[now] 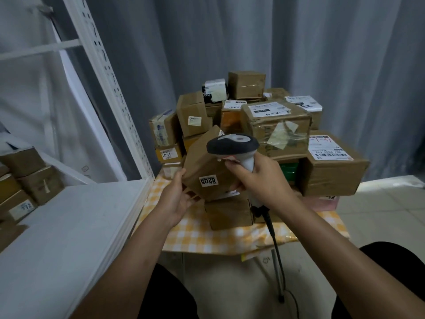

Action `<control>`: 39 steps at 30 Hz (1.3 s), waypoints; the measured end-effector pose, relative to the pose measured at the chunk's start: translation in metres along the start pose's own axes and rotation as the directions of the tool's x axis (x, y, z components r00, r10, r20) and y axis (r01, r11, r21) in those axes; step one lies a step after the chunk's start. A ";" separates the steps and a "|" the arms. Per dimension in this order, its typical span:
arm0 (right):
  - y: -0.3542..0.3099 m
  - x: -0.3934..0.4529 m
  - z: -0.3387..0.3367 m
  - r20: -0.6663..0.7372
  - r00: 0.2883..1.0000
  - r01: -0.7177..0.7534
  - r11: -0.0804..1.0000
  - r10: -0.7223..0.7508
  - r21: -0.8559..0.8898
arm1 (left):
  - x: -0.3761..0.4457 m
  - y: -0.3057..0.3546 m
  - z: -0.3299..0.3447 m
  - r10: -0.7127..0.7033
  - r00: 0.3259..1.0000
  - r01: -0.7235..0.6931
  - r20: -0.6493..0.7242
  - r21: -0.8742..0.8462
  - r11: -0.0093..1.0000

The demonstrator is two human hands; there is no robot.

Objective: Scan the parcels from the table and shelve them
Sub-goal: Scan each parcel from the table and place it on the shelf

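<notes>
Grey curtain backdrop, tiled floor. Small table (pixel 230 238) with yellow check cloth, stacked with cardboard parcels. White shelf (pixel 69 226) at left, few boxes at its far left, one tagged "772". Left hand (pixel 178 199) grip closed on tilted parcel (pixel 207 166), sticker "6205", above near table edge. Right hand (pixel 259 178) grip wrapped round scanner (pixel 232 146) handle, head over parcel. Scanner cable drops to floor. Stack box reads "3-5302".

Both my forearms reach forward, bare, converging toward the middle. My left hand (pixel 178 199) is turned palm-in, fingers spread and cupping. My right hand (pixel 259 178) is curled into a fist-like grip, knuckles up, wrist bent slightly down. Left thumb position unclear, probably hidden behind.
</notes>
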State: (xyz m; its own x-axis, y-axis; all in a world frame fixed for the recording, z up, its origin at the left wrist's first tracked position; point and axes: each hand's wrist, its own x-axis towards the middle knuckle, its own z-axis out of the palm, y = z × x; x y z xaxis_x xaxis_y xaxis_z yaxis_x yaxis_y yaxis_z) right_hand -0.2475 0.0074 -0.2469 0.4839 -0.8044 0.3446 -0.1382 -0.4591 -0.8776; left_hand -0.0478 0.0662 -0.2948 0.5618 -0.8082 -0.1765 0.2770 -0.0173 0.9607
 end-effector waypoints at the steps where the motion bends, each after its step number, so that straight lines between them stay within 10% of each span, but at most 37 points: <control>1: 0.000 0.001 0.003 0.014 1.000 -0.014 0.999 0.013 0.031 | 0.001 0.000 -0.003 0.052 0.999 -0.052 -0.001 0.049 0.997; 6: -0.004 0.009 0.014 0.018 1.000 0.005 0.997 -0.006 0.082 | -0.001 0.022 -0.008 0.217 0.972 -0.232 0.087 0.487 0.842; 12: -0.010 0.015 0.026 0.046 0.996 0.074 0.994 -0.077 0.080 | -0.008 0.043 0.008 0.137 0.986 -0.164 0.090 0.593 0.788; 27: -0.009 0.027 0.035 0.009 0.998 -0.066 0.979 0.066 0.193 | -0.020 0.005 -0.069 0.115 0.981 -0.130 -0.159 -0.086 0.988; 39: -0.009 0.016 0.092 0.175 0.983 -0.097 0.963 0.053 0.252 | -0.037 -0.043 -0.122 -0.085 0.992 0.084 -0.091 -0.015 0.996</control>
State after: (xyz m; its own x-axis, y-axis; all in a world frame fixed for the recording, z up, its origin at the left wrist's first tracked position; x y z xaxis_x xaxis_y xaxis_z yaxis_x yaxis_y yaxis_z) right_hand -0.1584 0.0332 -0.2638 0.6200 -0.7489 0.2340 0.0380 -0.2692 -0.9623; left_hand 0.0144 0.1688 -0.3558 0.6044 -0.7472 -0.2765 0.3353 -0.0762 0.9390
